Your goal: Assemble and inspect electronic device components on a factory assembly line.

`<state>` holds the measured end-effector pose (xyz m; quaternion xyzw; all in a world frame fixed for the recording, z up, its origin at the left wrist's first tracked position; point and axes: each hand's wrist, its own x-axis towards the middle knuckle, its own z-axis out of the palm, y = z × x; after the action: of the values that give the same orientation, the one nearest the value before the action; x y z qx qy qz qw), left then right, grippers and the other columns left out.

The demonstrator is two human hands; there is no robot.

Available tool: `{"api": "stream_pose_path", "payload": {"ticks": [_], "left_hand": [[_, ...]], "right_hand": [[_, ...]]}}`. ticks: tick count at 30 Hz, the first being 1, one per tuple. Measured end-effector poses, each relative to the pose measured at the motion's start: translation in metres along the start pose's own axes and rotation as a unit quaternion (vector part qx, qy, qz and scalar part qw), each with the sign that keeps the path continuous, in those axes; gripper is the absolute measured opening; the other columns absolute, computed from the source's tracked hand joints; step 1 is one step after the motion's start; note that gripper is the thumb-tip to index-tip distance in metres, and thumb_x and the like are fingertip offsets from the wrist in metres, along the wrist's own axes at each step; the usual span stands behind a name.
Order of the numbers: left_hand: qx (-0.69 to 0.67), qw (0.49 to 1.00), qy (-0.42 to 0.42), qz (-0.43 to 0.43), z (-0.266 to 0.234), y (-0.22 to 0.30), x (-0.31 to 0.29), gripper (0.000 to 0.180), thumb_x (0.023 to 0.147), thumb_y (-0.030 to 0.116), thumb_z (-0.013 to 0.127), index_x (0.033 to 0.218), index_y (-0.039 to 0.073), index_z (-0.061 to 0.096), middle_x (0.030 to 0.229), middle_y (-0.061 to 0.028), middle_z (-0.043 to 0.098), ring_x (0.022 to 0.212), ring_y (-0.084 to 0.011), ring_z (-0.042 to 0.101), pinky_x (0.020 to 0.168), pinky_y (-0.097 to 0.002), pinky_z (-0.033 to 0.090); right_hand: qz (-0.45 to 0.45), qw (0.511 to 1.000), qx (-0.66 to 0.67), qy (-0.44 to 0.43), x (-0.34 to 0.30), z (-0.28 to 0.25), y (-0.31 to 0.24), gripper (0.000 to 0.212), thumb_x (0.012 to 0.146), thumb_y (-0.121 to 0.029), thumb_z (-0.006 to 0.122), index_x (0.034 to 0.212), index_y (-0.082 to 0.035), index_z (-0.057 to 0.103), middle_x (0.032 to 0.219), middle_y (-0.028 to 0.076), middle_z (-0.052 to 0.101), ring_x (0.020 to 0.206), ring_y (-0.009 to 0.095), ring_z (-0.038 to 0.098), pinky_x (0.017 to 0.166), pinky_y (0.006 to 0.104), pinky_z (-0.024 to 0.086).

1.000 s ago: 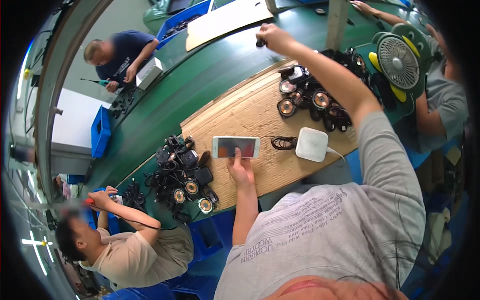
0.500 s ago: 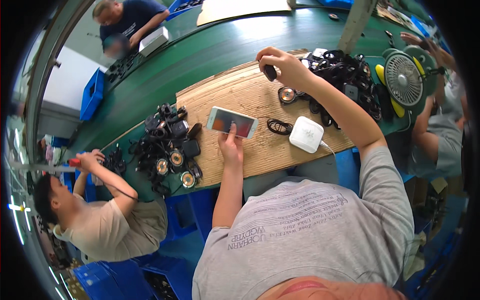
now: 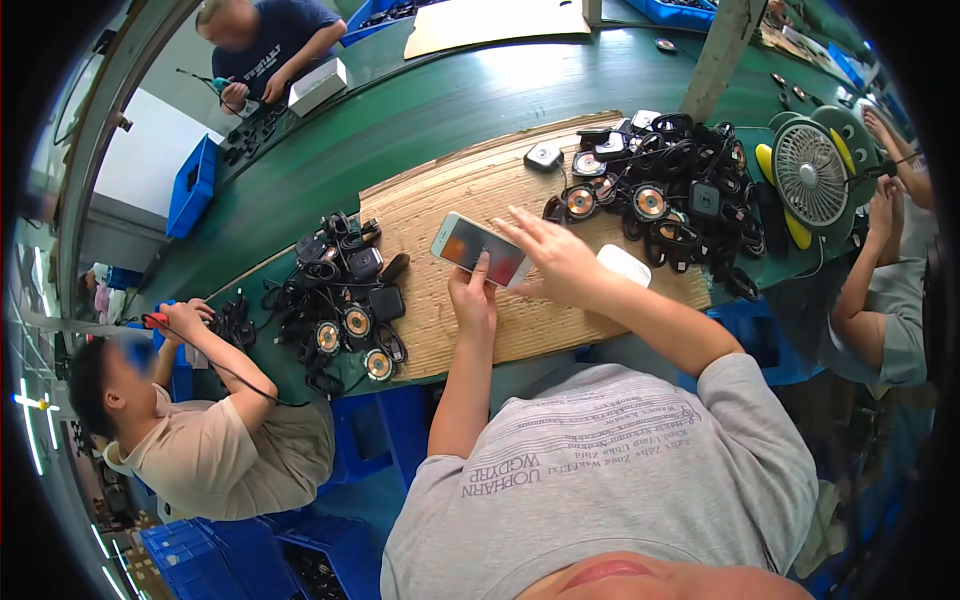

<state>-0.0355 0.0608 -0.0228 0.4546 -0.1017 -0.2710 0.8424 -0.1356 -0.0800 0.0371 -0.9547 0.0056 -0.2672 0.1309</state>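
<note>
My left hand (image 3: 474,302) is closed around a white smartphone (image 3: 458,240), with the thumb over its lit screen. My right hand (image 3: 562,262) holds nothing; its fingers are stretched out across the right end of the phone, partly covering it. Just beyond that wrist, a white rounded square pad (image 3: 624,265) lies on the cardboard sheet (image 3: 420,325), partly hidden by the forearm. A small black device with a white top (image 3: 544,157) rests at the sheet's far edge, beside a tangled pile of cabled black devices (image 3: 690,195).
Another heap of cabled devices (image 3: 350,285) lies left of the cardboard. A small fan (image 3: 810,172) stands at the right. The green conveyor belt (image 3: 480,100) runs behind, with a metal post (image 3: 718,60). Co-workers sit at left (image 3: 215,430), far left (image 3: 275,45) and right (image 3: 865,310).
My right hand has come down from the far pile to the phone and let go of the dark object it held. The phone has tilted and shifted slightly right.
</note>
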Motion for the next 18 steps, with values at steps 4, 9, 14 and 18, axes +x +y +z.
{"api": "stream_pose_path", "payload": {"ticks": [4,9,14,18], "left_hand": [[0.020,0.997,-0.002,-0.070,0.024,0.000,-0.003,0.023,0.096,0.014,0.061,0.115,0.001,0.058,0.104,-0.0089,0.067,0.086,-0.0146,0.066,0.073,-0.0224,0.053],[0.042,0.997,-0.036,-0.053,0.021,-0.011,-0.004,0.026,0.097,0.017,0.060,0.118,0.001,0.057,0.106,-0.0094,0.067,0.087,-0.0153,0.066,0.072,-0.0227,0.053],[-0.064,0.996,-0.025,-0.057,0.002,0.001,0.001,0.032,0.100,0.026,0.055,0.122,0.003,0.054,0.104,-0.0054,0.063,0.086,-0.0133,0.062,0.072,-0.0207,0.051],[0.125,0.982,0.095,0.100,-0.010,0.015,0.001,0.030,0.101,0.023,0.050,0.122,0.002,0.051,0.110,-0.0065,0.061,0.091,-0.0186,0.060,0.084,-0.0295,0.050]], "right_hand": [[0.099,0.977,0.188,-0.007,-0.006,0.004,-0.015,0.085,0.070,-0.016,0.075,0.145,-0.004,0.036,0.145,0.023,0.042,0.126,0.034,0.051,0.099,0.0375,0.047],[0.114,0.966,0.233,-0.015,-0.006,0.009,-0.007,0.092,0.067,-0.012,0.078,0.146,-0.003,0.033,0.140,0.024,0.046,0.120,0.034,0.055,0.096,0.0367,0.048],[0.163,0.932,0.322,-0.036,0.013,-0.003,0.019,0.098,0.063,-0.007,0.078,0.148,-0.006,0.031,0.135,0.020,0.052,0.116,0.034,0.056,0.094,0.0351,0.049],[0.178,0.949,0.237,-0.113,0.052,0.001,0.041,0.089,0.066,-0.009,0.078,0.144,-0.008,0.036,0.131,0.018,0.055,0.113,0.034,0.058,0.091,0.0364,0.050]]}}
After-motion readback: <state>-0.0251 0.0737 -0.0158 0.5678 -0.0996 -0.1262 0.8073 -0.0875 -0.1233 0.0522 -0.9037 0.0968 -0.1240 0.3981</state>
